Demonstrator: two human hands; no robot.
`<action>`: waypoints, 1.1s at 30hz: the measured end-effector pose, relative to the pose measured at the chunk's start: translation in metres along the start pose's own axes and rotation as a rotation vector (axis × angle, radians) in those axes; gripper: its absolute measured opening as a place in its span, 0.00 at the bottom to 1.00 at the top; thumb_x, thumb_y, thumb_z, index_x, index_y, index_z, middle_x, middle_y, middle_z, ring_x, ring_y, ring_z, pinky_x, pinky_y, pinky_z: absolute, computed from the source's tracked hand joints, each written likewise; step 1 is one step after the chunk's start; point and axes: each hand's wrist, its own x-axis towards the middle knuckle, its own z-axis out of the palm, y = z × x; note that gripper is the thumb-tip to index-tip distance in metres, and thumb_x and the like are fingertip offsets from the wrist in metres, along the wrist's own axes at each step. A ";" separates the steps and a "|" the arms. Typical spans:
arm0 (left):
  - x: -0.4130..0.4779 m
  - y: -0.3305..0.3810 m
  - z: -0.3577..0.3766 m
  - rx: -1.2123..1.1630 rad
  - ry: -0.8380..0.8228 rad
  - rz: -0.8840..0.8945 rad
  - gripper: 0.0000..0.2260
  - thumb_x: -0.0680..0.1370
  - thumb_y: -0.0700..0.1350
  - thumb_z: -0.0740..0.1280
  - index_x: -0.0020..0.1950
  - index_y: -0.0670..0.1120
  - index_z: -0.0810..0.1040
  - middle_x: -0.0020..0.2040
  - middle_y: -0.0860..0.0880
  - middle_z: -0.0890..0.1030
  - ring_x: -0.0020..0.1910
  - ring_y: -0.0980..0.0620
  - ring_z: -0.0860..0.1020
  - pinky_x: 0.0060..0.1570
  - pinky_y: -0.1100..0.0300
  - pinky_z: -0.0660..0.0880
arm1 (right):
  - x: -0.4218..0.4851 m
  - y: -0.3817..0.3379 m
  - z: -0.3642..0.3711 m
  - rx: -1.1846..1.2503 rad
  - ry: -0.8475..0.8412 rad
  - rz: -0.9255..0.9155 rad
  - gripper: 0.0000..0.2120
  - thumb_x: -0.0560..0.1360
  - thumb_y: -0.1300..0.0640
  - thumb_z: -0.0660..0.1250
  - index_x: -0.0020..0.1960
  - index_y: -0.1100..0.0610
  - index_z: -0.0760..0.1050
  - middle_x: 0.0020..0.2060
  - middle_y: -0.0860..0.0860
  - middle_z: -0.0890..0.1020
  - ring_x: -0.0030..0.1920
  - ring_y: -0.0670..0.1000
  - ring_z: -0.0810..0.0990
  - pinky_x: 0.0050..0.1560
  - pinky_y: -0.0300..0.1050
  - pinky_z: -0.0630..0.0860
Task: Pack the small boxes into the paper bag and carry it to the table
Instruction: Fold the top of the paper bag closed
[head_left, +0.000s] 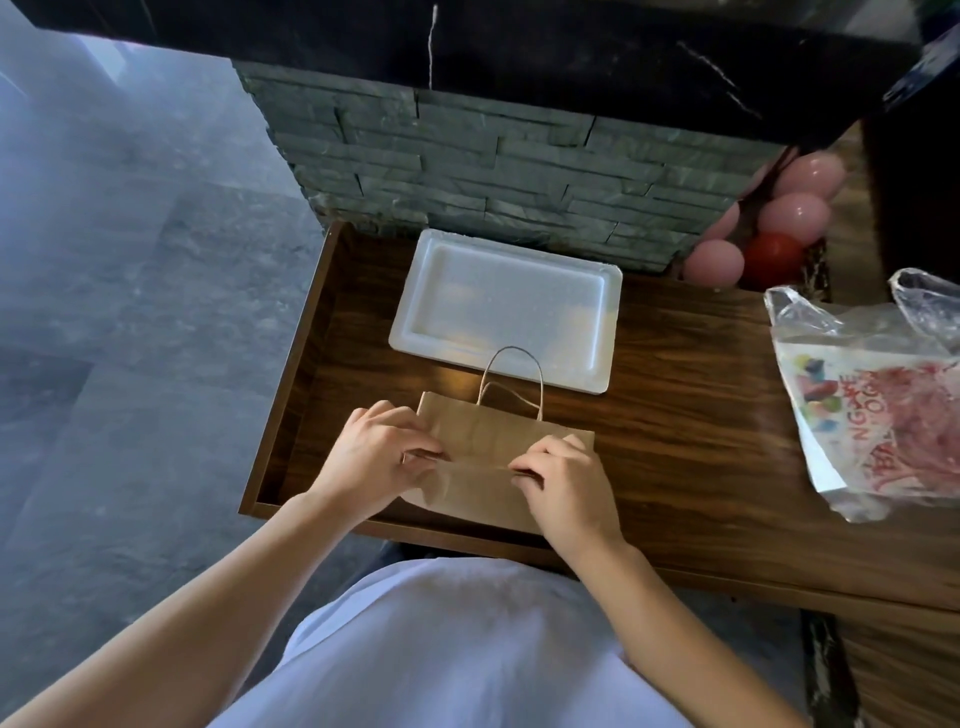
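Both hands pinching flat paper bag (483, 441) on worktop (675, 415): left hand (379, 457) & right hand (558, 483) on fold, mouth+handles at far edge, long axis L-R.

We seem to be at a shop or café counter (675, 415) of dark wood. Beyond our grip a white foam tray (504, 306) lies by stacked-stone cladding (467, 166); to the right, balloons (789, 218) and a printed plastic bag (878, 410).
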 end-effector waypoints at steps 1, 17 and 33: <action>-0.002 -0.007 -0.002 -0.019 0.013 -0.041 0.08 0.71 0.47 0.75 0.49 0.57 0.86 0.48 0.57 0.81 0.48 0.53 0.74 0.51 0.50 0.73 | -0.003 0.010 -0.002 -0.002 0.019 0.032 0.06 0.66 0.59 0.77 0.43 0.52 0.85 0.37 0.46 0.83 0.42 0.49 0.75 0.43 0.45 0.77; 0.003 0.001 0.030 -0.406 -0.041 -0.269 0.13 0.67 0.45 0.79 0.44 0.64 0.85 0.73 0.57 0.65 0.64 0.55 0.66 0.59 0.56 0.71 | -0.005 0.009 0.014 -0.026 0.101 0.010 0.10 0.64 0.59 0.78 0.42 0.46 0.86 0.42 0.45 0.80 0.49 0.53 0.74 0.48 0.47 0.67; 0.015 -0.005 0.038 -0.835 -0.160 -0.471 0.08 0.65 0.42 0.79 0.42 0.48 0.88 0.62 0.60 0.76 0.61 0.57 0.74 0.47 0.65 0.78 | -0.022 0.075 0.011 0.481 -0.048 0.355 0.17 0.66 0.57 0.77 0.41 0.34 0.81 0.70 0.44 0.66 0.68 0.46 0.62 0.65 0.41 0.65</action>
